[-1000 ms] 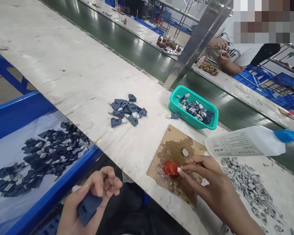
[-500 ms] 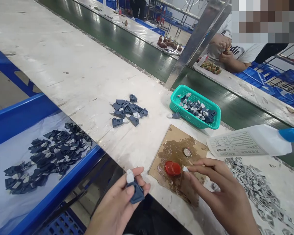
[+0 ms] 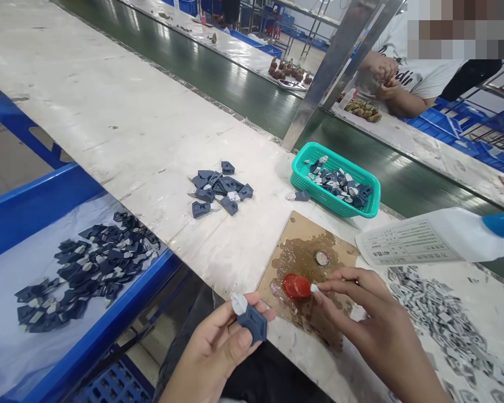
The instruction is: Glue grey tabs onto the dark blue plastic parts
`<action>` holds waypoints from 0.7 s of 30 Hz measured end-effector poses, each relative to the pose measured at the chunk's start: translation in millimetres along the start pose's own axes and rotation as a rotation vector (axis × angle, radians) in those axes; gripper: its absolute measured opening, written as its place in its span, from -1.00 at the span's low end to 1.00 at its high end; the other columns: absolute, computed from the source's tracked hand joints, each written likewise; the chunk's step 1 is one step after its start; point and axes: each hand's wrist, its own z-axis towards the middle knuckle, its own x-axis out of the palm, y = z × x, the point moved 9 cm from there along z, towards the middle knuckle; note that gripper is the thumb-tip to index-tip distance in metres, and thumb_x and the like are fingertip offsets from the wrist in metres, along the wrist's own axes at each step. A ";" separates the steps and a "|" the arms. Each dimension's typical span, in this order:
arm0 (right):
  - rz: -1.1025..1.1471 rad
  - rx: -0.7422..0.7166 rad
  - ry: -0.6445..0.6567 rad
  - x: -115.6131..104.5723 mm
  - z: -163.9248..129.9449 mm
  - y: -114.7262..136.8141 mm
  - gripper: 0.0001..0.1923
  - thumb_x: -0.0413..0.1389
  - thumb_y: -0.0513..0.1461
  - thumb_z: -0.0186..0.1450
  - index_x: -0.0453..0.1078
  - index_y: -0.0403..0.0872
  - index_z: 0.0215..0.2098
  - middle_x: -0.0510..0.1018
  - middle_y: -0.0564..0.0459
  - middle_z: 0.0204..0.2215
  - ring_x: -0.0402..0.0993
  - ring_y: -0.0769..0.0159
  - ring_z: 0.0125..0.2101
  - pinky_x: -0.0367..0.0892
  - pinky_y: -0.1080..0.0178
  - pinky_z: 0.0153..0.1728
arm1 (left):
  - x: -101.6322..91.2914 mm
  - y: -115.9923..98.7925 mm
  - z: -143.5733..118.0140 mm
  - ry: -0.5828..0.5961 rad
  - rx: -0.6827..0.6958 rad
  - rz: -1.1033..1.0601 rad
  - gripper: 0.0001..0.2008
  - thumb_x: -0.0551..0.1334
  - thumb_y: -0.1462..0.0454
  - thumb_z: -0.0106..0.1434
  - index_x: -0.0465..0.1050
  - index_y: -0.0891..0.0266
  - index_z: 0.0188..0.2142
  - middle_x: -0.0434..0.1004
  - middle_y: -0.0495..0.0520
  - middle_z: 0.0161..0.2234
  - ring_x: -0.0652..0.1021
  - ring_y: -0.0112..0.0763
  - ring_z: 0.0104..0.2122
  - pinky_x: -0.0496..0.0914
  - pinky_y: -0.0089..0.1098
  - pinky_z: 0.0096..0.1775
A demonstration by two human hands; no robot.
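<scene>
Gluing step in hand. Left hand pinches blue part at near table edge; right hand fingertips pinch white insert against red cap. Next: careful seating of insert into part.

Wide bare table left of the loose blue parts. Right side crowded: green basket, bottle, grey pile, stained card with red cap. Steel post blocks reach beyond the basket.
</scene>
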 end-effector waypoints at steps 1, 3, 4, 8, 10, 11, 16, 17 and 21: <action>0.008 0.002 -0.001 0.2 0.0 -0.1 -0.90 0.11 -0.16 0.19 0.44 0.01 -0.41 0.46 0.03 -0.39 0.42 0.29 -0.31 0.35 0.30 -0.36 | 0.2 1.2 -0.6 0.008 -0.007 0.010 -0.71 0.41 0.18 -0.06 0.58 0.00 -0.26 0.65 0.03 -0.22 0.55 -0.23 -0.11 0.43 -0.45 -0.15; 0.016 -0.009 -0.004 0.7 -0.1 1.2 -0.91 0.11 -0.17 0.19 0.44 0.01 -0.40 0.45 0.03 -0.38 0.41 0.30 -0.30 0.35 0.30 -0.35 | 0.4 3.3 -1.8 0.016 -0.021 0.022 -0.70 0.38 0.18 -0.02 0.56 -0.03 -0.22 0.63 0.04 -0.18 0.52 -0.24 -0.07 0.42 -0.46 -0.13; 0.015 -0.018 -0.008 0.8 -0.1 2.2 -0.91 0.11 -0.17 0.20 0.44 0.01 -0.39 0.45 0.03 -0.39 0.41 0.30 -0.31 0.35 0.31 -0.35 | 0.6 3.1 -2.0 0.018 -0.015 0.027 -0.70 0.39 0.18 -0.03 0.57 -0.01 -0.23 0.64 0.06 -0.19 0.53 -0.23 -0.08 0.42 -0.45 -0.14; -0.001 -0.048 -0.002 2.7 0.4 5.2 -0.92 0.11 -0.19 0.21 0.44 0.01 -0.39 0.44 0.03 -0.39 0.40 0.31 -0.32 0.34 0.31 -0.37 | 1.6 -1.5 0.5 0.031 0.042 0.021 -0.72 0.47 0.20 -0.20 0.61 0.13 -0.40 0.67 0.05 -0.42 0.62 -0.26 -0.32 0.46 -0.46 -0.30; -0.011 -0.061 0.007 4.0 0.9 6.4 -0.92 0.10 -0.20 0.21 0.44 0.00 -0.39 0.44 0.02 -0.39 0.41 0.30 -0.32 0.35 0.30 -0.37 | 2.3 -4.1 3.1 0.046 0.071 -0.003 -0.71 0.50 0.22 -0.27 0.61 0.16 -0.45 0.64 0.00 -0.52 0.61 -0.33 -0.42 0.45 -0.52 -0.43; -0.018 -0.067 0.014 4.9 1.1 7.0 -0.91 0.10 -0.20 0.21 0.44 -0.01 -0.39 0.44 0.01 -0.40 0.41 0.30 -0.33 0.35 0.29 -0.37 | 2.6 -5.1 4.2 0.052 0.082 -0.012 -0.70 0.50 0.22 -0.29 0.60 0.17 -0.47 0.63 -0.01 -0.55 0.61 -0.35 -0.45 0.44 -0.54 -0.47; -0.046 -0.089 0.031 8.2 2.7 9.5 -0.89 0.08 -0.20 0.22 0.44 -0.02 -0.41 0.45 0.01 -0.40 0.41 0.31 -0.36 0.35 0.30 -0.39 | 1.2 -7.9 5.2 0.036 0.104 -0.008 -0.72 0.50 0.24 -0.26 0.60 0.18 -0.46 0.62 -0.02 -0.55 0.60 -0.39 -0.45 0.43 -0.57 -0.48; -0.048 -0.095 0.024 7.7 2.8 10.3 -0.88 0.08 -0.20 0.22 0.44 -0.02 -0.42 0.45 0.01 -0.40 0.41 0.31 -0.36 0.34 0.29 -0.39 | 0.5 -7.9 4.5 0.029 0.102 -0.008 -0.72 0.49 0.24 -0.25 0.61 0.18 -0.45 0.63 -0.02 -0.53 0.60 -0.38 -0.43 0.44 -0.56 -0.44; -0.057 -0.093 -0.019 -0.1 2.2 11.4 -0.89 0.08 -0.20 0.22 0.44 -0.02 -0.40 0.45 0.02 -0.39 0.40 0.30 -0.33 0.33 0.28 -0.37 | -6.4 -2.7 1.6 -0.023 0.047 -0.005 -0.73 0.43 0.22 -0.09 0.61 0.14 -0.32 0.67 0.02 -0.30 0.59 -0.27 -0.21 0.46 -0.51 -0.21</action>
